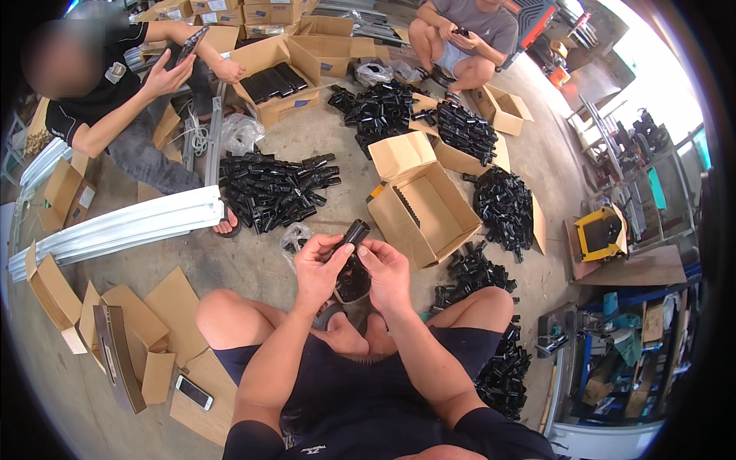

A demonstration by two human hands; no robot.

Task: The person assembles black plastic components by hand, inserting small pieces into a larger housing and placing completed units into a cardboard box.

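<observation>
Both hands meet in front of me over my crossed legs. Between them is a short black tubular part (356, 231), its open end tilted up and away. My left hand (316, 264) grips it from the left with the thumb on top. From the right, my right hand (387, 270) pinches it with thumb and fingers. Just beneath the hands, a clear plastic bag (353, 282) with dark pieces sits near my feet, partly covered by the hands. Beyond them an open cardboard box (438, 201) stands with a bare bottom showing.
Heaps of black tubular parts (277, 188) lie ahead and along the right (502, 211). A co-worker at the left holds a dark piece (192, 46); another squats at the back. White metal profiles (123, 230), cartons (126, 330) and a phone (194, 392) are to the left.
</observation>
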